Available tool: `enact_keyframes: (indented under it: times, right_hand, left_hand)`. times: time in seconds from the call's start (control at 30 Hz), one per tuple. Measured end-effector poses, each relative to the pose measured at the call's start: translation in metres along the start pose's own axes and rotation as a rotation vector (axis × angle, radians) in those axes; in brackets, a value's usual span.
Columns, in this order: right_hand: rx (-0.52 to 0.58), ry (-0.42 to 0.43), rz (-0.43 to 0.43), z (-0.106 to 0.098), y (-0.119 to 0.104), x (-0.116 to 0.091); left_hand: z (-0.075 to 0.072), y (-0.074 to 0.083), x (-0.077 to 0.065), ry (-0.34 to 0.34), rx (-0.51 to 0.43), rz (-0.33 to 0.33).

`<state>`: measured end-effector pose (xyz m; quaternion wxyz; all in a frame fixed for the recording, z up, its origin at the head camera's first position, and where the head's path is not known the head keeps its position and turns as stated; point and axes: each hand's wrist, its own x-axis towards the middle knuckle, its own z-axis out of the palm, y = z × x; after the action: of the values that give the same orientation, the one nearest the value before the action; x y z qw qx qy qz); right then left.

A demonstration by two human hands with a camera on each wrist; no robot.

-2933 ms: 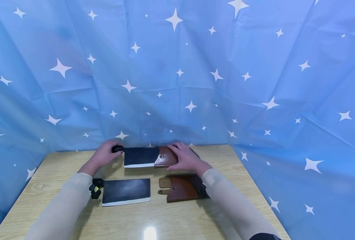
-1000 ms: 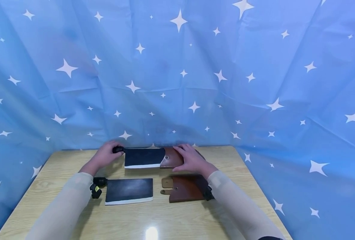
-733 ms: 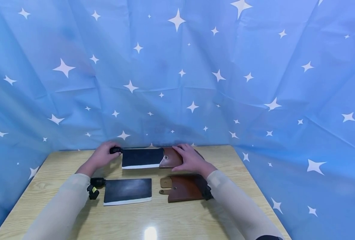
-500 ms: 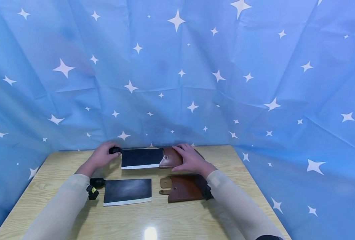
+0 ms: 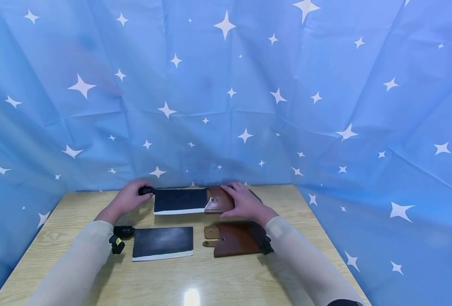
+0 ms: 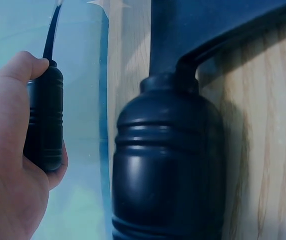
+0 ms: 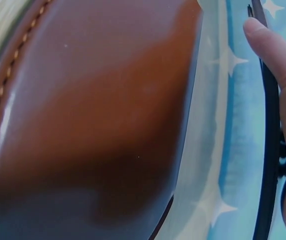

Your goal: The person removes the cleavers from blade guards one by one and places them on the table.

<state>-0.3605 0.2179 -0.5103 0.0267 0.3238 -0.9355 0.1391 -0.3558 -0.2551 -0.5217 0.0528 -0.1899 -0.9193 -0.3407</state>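
Note:
At the back of the table in the head view, my left hand [image 5: 128, 199] grips the black ribbed handle [image 6: 45, 120] of a cleaver [image 5: 180, 199]. Its dark blade with a pale edge runs to the right, the far end hidden inside a brown leather sheath [image 5: 216, 200]. My right hand [image 5: 245, 204] holds that sheath, thumb on the near side and fingers over the top. Seen edge-on in the right wrist view, the sheath looks like a thin dark strip [image 7: 270, 150] beside the thumb.
Nearer me lies a second cleaver [image 5: 162, 243], its handle [image 6: 167, 160] close under my left forearm. Right of it rests a second brown sheath [image 5: 235, 240] with tan snap straps, partly under my right wrist. A blue starred curtain [image 5: 226, 106] rises behind the wooden table [image 5: 142, 282].
Over nearly three seconds, my right hand has drawn the sheath a little rightward and my left hand has shifted the cleaver slightly left. More of the blade shows between them.

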Motion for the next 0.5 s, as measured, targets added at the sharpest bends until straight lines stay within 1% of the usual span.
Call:
enact_keyframes:
  times: [0.2, 0.33, 0.5]
  right_hand:
    - [0.004, 0.001, 0.011, -0.0027, 0.0008, -0.0021]
    - [0.005, -0.003, 0.016, -0.0038, 0.0026, -0.0033]
    - [0.001, 0.012, 0.013, -0.0024, 0.0077, -0.0054]
  left_hand:
    - [-0.0009, -0.0016, -0.0002, 0.003, -0.009, -0.006]
    - [-0.0028, -0.004, -0.0029, 0.007, -0.005, -0.008]
    - [-0.0058, -0.007, -0.0071, 0.009, 0.005, -0.01]
